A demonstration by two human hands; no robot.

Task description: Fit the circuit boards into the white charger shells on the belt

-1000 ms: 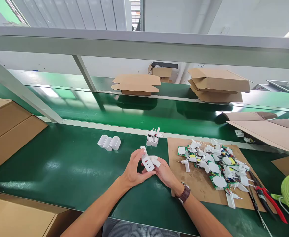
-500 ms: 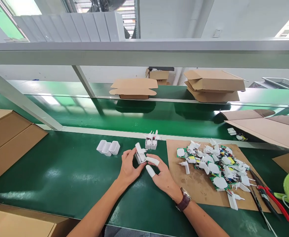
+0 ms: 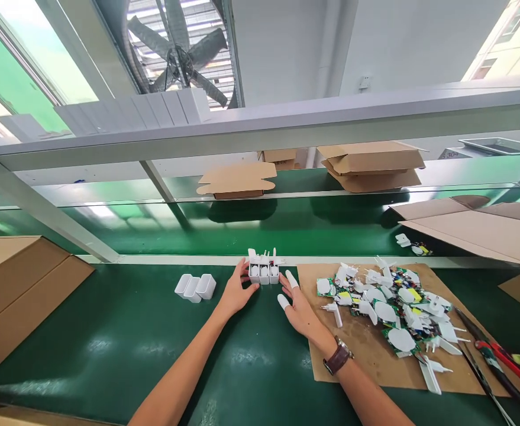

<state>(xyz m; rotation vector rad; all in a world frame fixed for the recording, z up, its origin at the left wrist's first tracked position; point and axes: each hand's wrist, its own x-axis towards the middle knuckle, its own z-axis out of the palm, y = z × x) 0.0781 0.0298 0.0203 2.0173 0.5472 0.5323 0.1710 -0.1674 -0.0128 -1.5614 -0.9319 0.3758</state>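
Observation:
Three white plastic cases (image 3: 264, 274) stand in a row by the table's back edge, white plug pieces with pins sticking up from their tops. My left hand (image 3: 236, 294) is closed around the leftmost case, fingers along its left side and thumb at its front. At the row's right end, my right hand (image 3: 303, 313) has its fingers apart, one fingertip against or close to the last case. White finger cots cover two of its digits. Left of my hands sit three empty white cases (image 3: 191, 289), side by side.
A cardboard sheet (image 3: 330, 370) at right bears a heap of circuit boards with white plug parts (image 3: 386, 307). Tweezers (image 3: 481, 378) and red-handled pliers (image 3: 493, 352) lie on its right edge. Cardboard boxes (image 3: 24, 296) flank the green table; a green conveyor (image 3: 175, 236) runs behind.
My left hand has carried a filled case forward and set it at the left end of the pair, making three. My right hand has moved to the row's right end. The view has tilted up.

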